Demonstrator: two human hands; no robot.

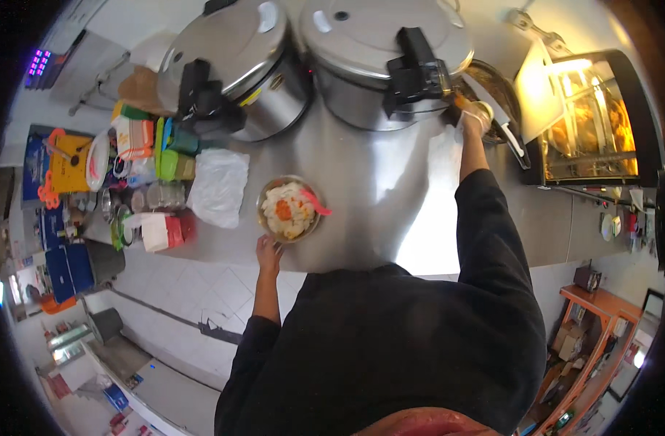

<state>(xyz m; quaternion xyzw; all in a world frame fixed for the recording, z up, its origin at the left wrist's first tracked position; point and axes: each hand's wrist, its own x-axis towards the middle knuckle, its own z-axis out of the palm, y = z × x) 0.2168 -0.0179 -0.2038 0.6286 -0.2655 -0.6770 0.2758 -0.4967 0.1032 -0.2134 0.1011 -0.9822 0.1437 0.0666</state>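
Note:
Near the counter's front edge stands a round metal bowl of pale food with an orange-red topping. A pink-red utensil handle leans out over its right rim. My left hand is closed at the bowl's near-left rim, its fingertips partly hidden. Stretched far to the right, my right hand is closed round something small with a pale, round top, which I cannot name. Just beyond that hand, a large knife with a white handle lies across a dark round pan.
Two large lidded steel pots with black handles line the back. A lit glass-fronted display oven stands far right. A white plastic bag and several containers crowd the left of the steel counter.

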